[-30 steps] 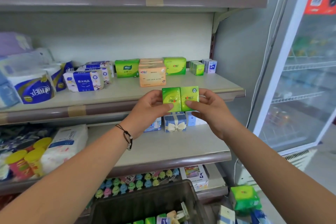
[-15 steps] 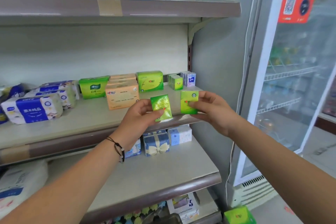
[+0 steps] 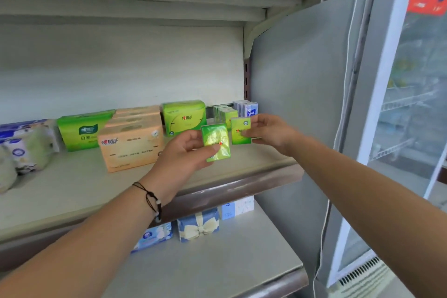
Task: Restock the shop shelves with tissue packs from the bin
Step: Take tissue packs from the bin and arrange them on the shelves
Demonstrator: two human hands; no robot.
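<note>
My left hand grips a small shiny green tissue pack, tilted, above the front of the middle shelf. My right hand pinches a second small green tissue pack upright, just in front of a row of like green packs at the shelf's back right corner. The two held packs are apart. The bin is out of view.
On the same shelf stand larger green tissue packs, an orange pack stack, and white-blue rolls at left. Small blue-white packs sit in the corner. Blue boxes rest on the lower shelf. A glass-door fridge stands at right.
Both hands have moved up and deeper over the middle shelf, and the two packs, first held side by side, have separated. The view has closed in; the bin has dropped out of sight.
</note>
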